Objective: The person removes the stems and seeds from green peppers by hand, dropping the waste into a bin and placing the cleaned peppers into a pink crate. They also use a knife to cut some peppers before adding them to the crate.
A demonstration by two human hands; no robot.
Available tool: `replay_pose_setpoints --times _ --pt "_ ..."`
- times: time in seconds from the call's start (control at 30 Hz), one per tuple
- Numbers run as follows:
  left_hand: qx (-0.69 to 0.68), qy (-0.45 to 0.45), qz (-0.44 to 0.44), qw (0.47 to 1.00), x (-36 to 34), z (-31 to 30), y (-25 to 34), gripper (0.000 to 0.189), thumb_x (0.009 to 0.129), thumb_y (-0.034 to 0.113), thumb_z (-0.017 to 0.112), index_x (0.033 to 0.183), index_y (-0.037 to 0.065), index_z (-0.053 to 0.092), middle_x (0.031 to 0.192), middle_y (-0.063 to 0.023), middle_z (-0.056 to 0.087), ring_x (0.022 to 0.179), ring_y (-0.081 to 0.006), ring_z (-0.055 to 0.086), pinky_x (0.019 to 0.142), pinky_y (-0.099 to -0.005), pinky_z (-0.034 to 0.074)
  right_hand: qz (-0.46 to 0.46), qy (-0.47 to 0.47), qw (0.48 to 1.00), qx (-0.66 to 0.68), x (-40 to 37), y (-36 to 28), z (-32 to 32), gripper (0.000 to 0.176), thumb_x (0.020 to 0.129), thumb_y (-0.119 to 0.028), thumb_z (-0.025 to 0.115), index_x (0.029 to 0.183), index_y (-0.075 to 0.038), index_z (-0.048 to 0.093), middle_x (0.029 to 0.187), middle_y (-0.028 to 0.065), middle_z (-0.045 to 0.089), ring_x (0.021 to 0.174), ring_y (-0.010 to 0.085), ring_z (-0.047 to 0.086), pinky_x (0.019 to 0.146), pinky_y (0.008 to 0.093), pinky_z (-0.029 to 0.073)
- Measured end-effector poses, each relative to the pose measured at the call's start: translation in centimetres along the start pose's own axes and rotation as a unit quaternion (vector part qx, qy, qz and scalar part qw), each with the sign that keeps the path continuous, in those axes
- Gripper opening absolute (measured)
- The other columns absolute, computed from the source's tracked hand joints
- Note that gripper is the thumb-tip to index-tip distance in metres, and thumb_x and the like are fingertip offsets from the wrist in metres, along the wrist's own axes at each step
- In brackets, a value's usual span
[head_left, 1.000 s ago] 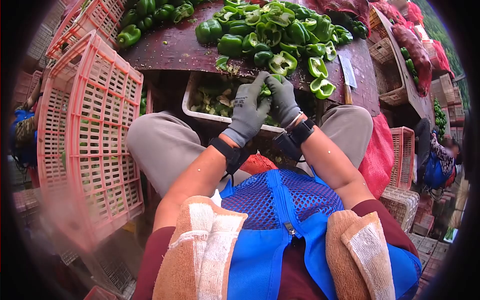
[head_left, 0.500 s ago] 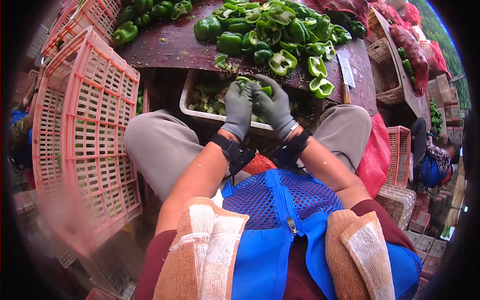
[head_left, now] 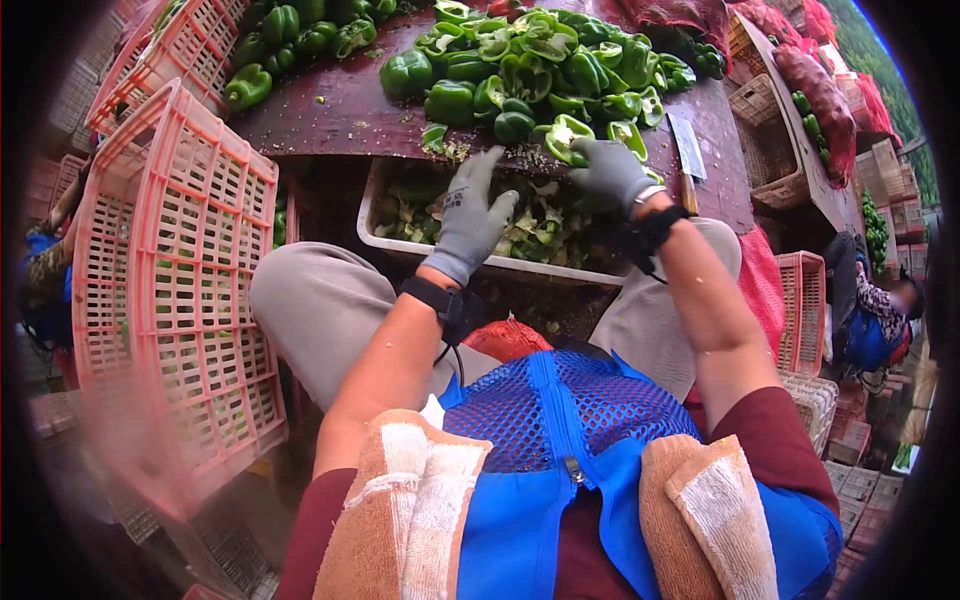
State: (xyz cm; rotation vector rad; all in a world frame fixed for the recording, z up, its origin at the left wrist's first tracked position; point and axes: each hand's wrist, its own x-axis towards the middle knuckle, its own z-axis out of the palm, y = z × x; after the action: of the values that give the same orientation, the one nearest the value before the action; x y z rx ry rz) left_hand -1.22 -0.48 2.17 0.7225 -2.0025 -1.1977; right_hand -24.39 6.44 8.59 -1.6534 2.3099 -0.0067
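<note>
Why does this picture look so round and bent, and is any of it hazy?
Head view: dark corners and bowed lines suggest a very wide lens; same view, haze clouds the near pink crate low down; also there, cut peppers look brightly lit, the white tray shadier inside.

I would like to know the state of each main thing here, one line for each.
Left gloved hand: open, nothing in it.
Right gloved hand: fingers at a cut pepper, grip unclear.
Piled green peppers: many cut open, some apparently whole.
Table: littered with small bits.
Knife: lying flat, unheld.
White tray: holding pepper scraps.
Pink crate: green showing through its slots.
Blue vest: zip partly open.
</note>
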Motion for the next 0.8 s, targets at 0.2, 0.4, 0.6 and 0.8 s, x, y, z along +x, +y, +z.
replay_pose_setpoints --times 0.2,0.4,0.6,0.8 --pt "0.164 -0.144 0.235 0.947 1.4 -1.3 3.5 0.072 0.075 0.012 0.072 0.143 0.011 0.048 0.134 -0.0151 0.056 0.126 -0.0367 0.048 0.108 -0.0430 0.038 -0.186 -0.163 0.967 0.056 -4.4 -0.4 -4.3 0.048 0.074 -0.022 0.071 0.119 -0.008 0.066 0.100 0.0191 0.071 0.094 0.0354 0.068 0.085 0.0409 0.053" --pt "0.167 -0.228 0.209 0.936 -1.1 -1.2 5.2 0.054 0.074 0.018 0.076 0.126 0.013 0.060 0.106 -0.0093 0.063 0.097 -0.0315 0.060 0.084 -0.0427 0.048 -0.215 -0.283 0.934 0.033 -5.1 -2.4 -6.3 0.048 0.072 -0.022 0.073 0.118 -0.010 0.067 0.097 0.0154 0.072 0.089 0.0310 0.070 0.078 0.0388 0.055" --pt "0.009 -0.300 0.111 0.947 -3.0 -0.9 5.0 0.040 0.074 0.018 0.076 0.112 0.012 0.065 0.097 -0.0121 0.066 0.091 -0.0314 0.064 0.079 -0.0390 0.051 -0.332 -0.242 0.912 -0.001 -6.1 -2.3 -4.0 0.034 0.072 -0.024 0.076 0.103 -0.013 0.069 0.084 0.0139 0.069 0.082 0.0346 0.066 0.073 0.0448 0.051" --pt "-0.291 -0.443 -0.150 0.834 -4.8 -2.5 6.5 0.037 0.083 0.001 0.069 0.119 0.001 0.062 0.103 -0.0004 0.064 0.098 -0.0070 0.057 0.086 -0.0247 0.048 -0.351 -0.346 0.863 0.111 -7.8 -3.7 -5.6 0.027 0.074 -0.016 0.073 0.100 -0.009 0.068 0.080 0.0117 0.068 0.074 0.0283 0.068 0.066 0.0413 0.052"
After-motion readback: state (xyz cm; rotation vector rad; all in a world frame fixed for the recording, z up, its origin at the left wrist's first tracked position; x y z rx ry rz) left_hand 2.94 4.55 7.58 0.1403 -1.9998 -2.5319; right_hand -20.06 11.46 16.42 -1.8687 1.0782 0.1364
